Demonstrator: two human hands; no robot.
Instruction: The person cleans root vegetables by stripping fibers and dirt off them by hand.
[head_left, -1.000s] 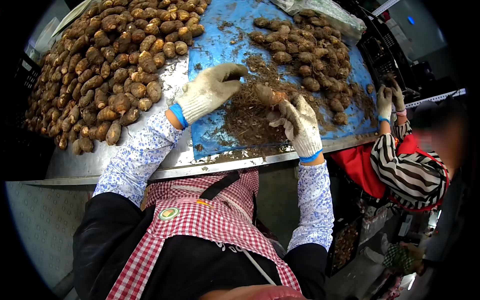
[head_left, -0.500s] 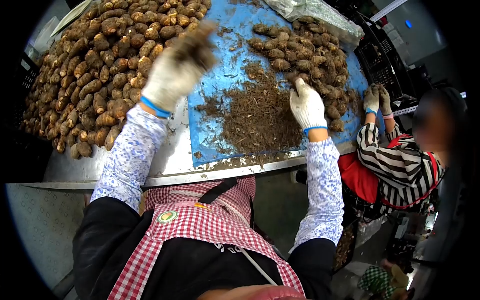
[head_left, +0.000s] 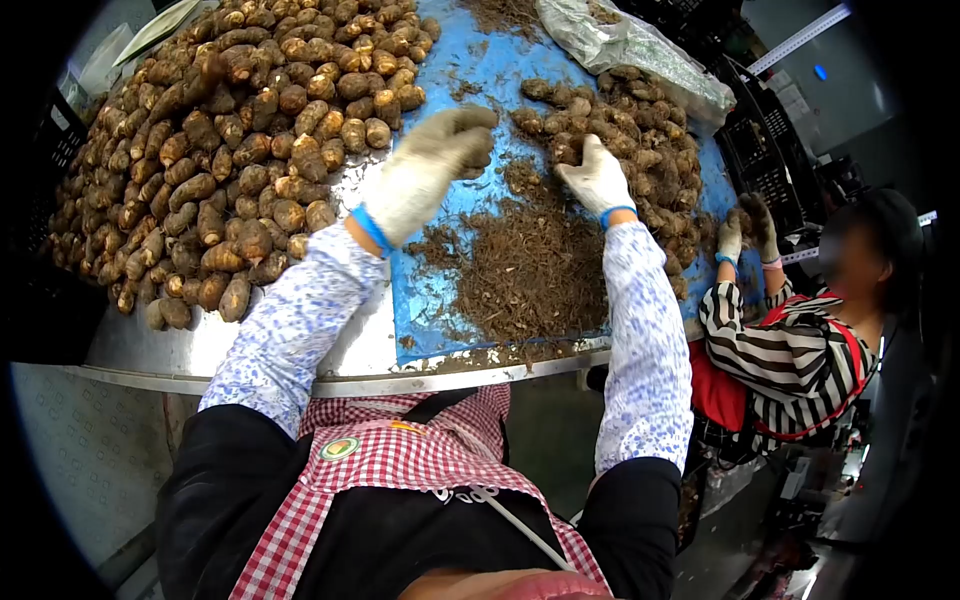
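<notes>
My left hand (head_left: 432, 165), in a dirty white knit glove, hovers over the left edge of the blue sheet (head_left: 425, 290); its fingers are apart and curved, with nothing seen in them. My right hand (head_left: 597, 178), gloved too, has its fingers at the near left side of the pile of rooty brown tubers (head_left: 655, 150). A dark tuber (head_left: 568, 149) shows at its fingertips, in its grip. Loose roots and dirt (head_left: 530, 265) lie below both hands. The larger heap of cleaner tubers (head_left: 230, 150) spreads to the left.
The metal table edge (head_left: 430, 380) runs in front of me. A clear plastic bag (head_left: 640, 50) lies behind the right pile. At the right, a co-worker in striped sleeves (head_left: 780, 350) has gloved hands near black crates (head_left: 760, 150).
My left hand went out over the left heap with a dark tuber, then came back without it. My right hand moved from the debris to the right pile.
</notes>
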